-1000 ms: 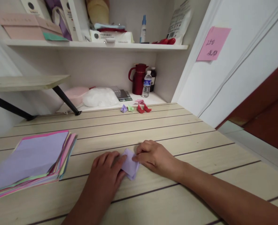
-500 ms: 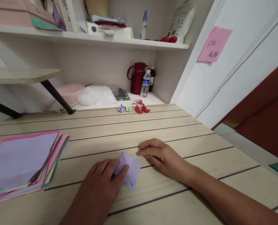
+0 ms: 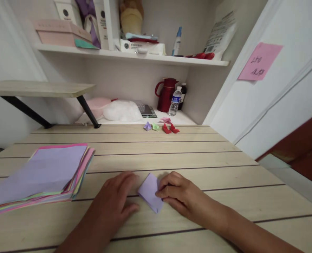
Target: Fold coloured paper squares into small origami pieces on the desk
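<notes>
A folded square of purple origami paper (image 3: 149,191) lies on the wooden table (image 3: 187,218), turned corner-on between my hands. My right hand (image 3: 178,191) pinches its right corner between thumb and fingers. To the left of the paper, my left hand (image 3: 117,196) rests just apart from it, thumb and fingers spread, holding nothing. Farther left sits a stack of coloured paper sheets (image 3: 53,168), a purple one on top.
Small folded paper pieces stand at the table's far edge: a purple one (image 3: 147,126), a green one (image 3: 155,127), a pink one (image 3: 166,120) and red ones (image 3: 167,129). Behind them are a red thermos jug (image 3: 167,95) and a water bottle (image 3: 175,102). A raised wooden shelf (image 3: 40,88) stands at left.
My left hand has let go of the purple paper and moved left. My right hand has come in and taken its right corner. The camera view has shifted, too.
</notes>
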Tool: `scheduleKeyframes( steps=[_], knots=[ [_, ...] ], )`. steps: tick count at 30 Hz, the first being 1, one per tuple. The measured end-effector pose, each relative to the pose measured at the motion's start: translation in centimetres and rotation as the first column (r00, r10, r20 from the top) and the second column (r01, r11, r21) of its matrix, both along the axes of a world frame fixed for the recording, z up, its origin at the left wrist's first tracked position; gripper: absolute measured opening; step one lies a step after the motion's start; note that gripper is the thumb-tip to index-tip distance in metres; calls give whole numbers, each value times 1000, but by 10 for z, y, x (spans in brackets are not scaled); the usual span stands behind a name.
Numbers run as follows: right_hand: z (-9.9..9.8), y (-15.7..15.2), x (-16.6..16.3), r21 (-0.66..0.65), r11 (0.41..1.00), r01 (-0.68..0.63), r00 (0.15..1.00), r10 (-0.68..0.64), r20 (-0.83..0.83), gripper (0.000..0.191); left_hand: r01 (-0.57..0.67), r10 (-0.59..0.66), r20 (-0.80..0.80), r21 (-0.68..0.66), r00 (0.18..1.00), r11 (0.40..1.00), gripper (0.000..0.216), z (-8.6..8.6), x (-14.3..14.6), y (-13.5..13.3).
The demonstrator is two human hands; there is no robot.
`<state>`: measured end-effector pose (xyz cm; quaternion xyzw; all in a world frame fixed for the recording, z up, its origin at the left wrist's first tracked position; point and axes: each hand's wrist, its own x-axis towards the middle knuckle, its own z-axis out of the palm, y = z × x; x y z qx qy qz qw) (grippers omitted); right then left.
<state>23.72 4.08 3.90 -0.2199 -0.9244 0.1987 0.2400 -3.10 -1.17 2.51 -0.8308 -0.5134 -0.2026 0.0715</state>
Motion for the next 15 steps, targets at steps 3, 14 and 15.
scheduleKeyframes(
  steps=[3,14,15],
  knots=[
    [3,-1,1,-24,1000,-4,1000,4,11,22,-106,116,118,-89,986,990,39,4,-18,-2],
    [11,-3,0,-75,997,-36,999,39,29,27,176,-176,-4,-14,984,984,35,-9,-15,-3],
    [12,-3,0,-76,996,-36,999,38,28,27,135,-138,46,59,989,989,29,-7,-13,-4]
  ],
)
